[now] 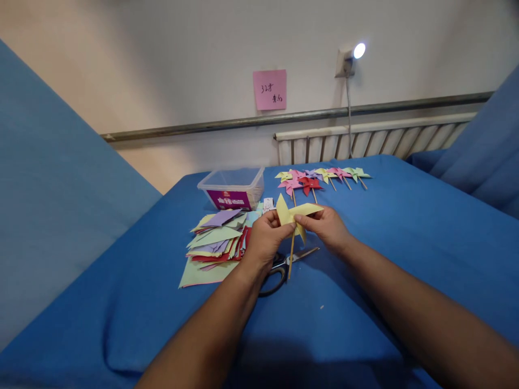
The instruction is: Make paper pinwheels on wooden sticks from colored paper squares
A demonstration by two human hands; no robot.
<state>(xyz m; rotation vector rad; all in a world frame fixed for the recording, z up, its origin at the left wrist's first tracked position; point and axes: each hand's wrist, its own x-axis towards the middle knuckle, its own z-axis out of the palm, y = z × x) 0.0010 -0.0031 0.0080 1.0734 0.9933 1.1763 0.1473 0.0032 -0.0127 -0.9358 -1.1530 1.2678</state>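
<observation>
Both hands hold a yellow paper pinwheel (286,212) on a thin wooden stick that points down toward the table. My left hand (265,237) is closed on its left side, the thumb near the centre. From the right, my right hand (326,226) pinches the paper close to the middle, thumb and fingers pressed together. Below the pinwheel lie scissors (272,282) with black handles, their blades pointing right and partly behind the stick. Left of my left hand is a stack of coloured paper pieces (219,236), some of them folded.
Behind the paper stack stands a clear plastic box (255,189) with a purple label. Several finished pinwheels (311,185) in mixed colours lie at the back of the blue-covered table (389,270). A small white box (268,204) sits behind my left hand. A radiator (377,135) runs along the wall.
</observation>
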